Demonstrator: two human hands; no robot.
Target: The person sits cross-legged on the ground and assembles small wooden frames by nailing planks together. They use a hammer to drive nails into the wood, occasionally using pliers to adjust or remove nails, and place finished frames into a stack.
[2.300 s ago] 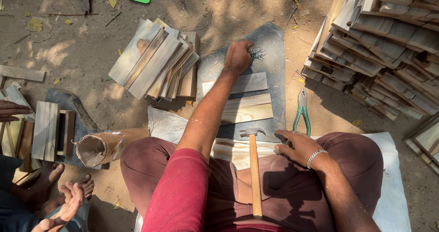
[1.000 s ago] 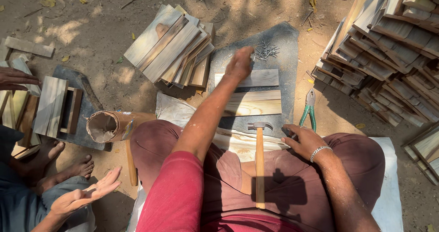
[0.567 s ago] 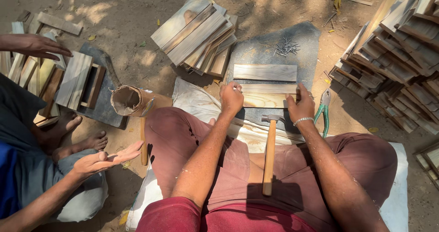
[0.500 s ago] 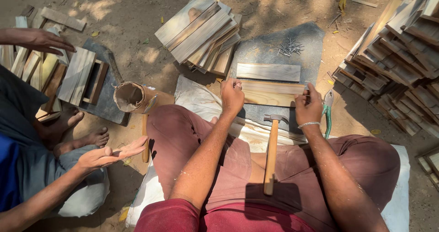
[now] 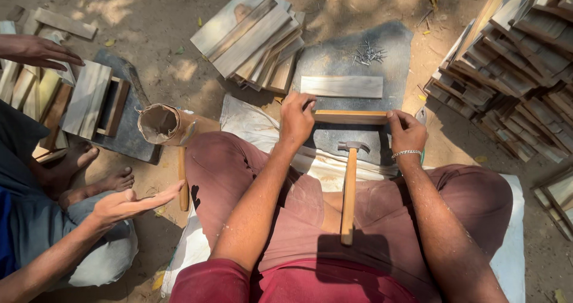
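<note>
Dirt yard, grey mat (image 5: 334, 70) mid-frame. Left hand (image 5: 296, 119) back from nails (image 5: 369, 53); now both it and right hand (image 5: 407, 133) gripping wood strip (image 5: 351, 117), hammer (image 5: 349, 189) idle on lap.

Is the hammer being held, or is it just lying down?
Lying down. The hammer rests flat between the person's legs, handle toward them. The left hand and right hand both grip a wooden slat instead.

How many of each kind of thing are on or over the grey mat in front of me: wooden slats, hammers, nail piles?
Wooden slats: 2, a grey slat lying flat and a tan slat held by the left hand and right hand
Hammers: 1, the hammer
Nail piles: 1, the nails
Total: 4
</note>
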